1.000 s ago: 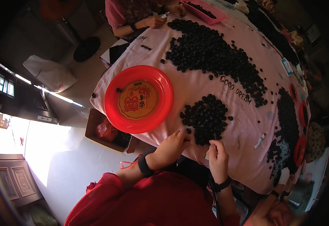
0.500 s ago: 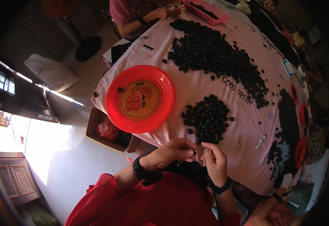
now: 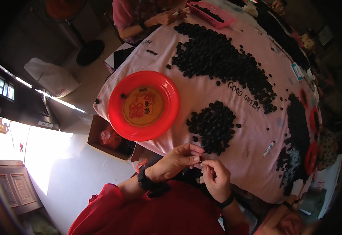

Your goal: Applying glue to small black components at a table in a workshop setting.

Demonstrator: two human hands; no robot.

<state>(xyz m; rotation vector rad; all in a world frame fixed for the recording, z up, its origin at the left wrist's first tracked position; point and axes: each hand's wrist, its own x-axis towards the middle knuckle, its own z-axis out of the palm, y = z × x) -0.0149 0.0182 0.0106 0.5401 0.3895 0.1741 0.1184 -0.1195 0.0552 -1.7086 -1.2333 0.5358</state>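
Head view looks down on a table draped in a pale pink cloth (image 3: pixel 218 98) that carries a short line of dark lettering near its middle; the left hand (image 3: pixel 175 161) and the right hand (image 3: pixel 215 178) meet at the table's near edge, fingertips pinched together on a small dark piece (image 3: pixel 200 159), too small to identify further; both wrists wear dark bands. Just beyond the hands lies a small heap of black round pieces (image 3: pixel 214 126); a far larger spread of the same pieces (image 3: pixel 222 58) runs across the cloth's far half, and another dark band (image 3: pixel 296 129) lies along the right side. To the left of the small heap sits a round red plate (image 3: pixel 116 117) with a gold and red emblem at its centre and a single dark piece on its rim. A pink rectangular basket (image 3: pixel 212 19) holding dark pieces stands at the far edge, beside another person's hand (image 3: pixel 164 17). A small white slip with a blue mark (image 3: pixel 269 149) lies on the cloth to the right; a white and blue rectangular label (image 3: pixel 297 71) lies further off.
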